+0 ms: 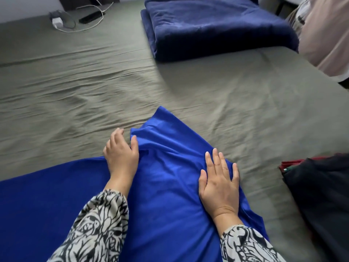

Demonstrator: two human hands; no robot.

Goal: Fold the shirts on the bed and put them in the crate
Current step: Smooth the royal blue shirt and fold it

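A bright blue shirt (166, 178) lies spread over the near part of the grey-green bed (94, 95), one part folded over toward the middle. My left hand (120, 152) rests at the shirt's left fold, thumb on the cloth and fingers over its edge on the sheet. My right hand (219, 178) lies flat on the shirt's right side, fingers straight and spread. No crate shows in this view.
A folded navy blanket (217, 27) sits at the far side of the bed. Dark and red garments (317, 190) are piled at the right edge. A white charger with cables (58, 22) lies far left. Pale fabric (324, 35) hangs at the upper right.
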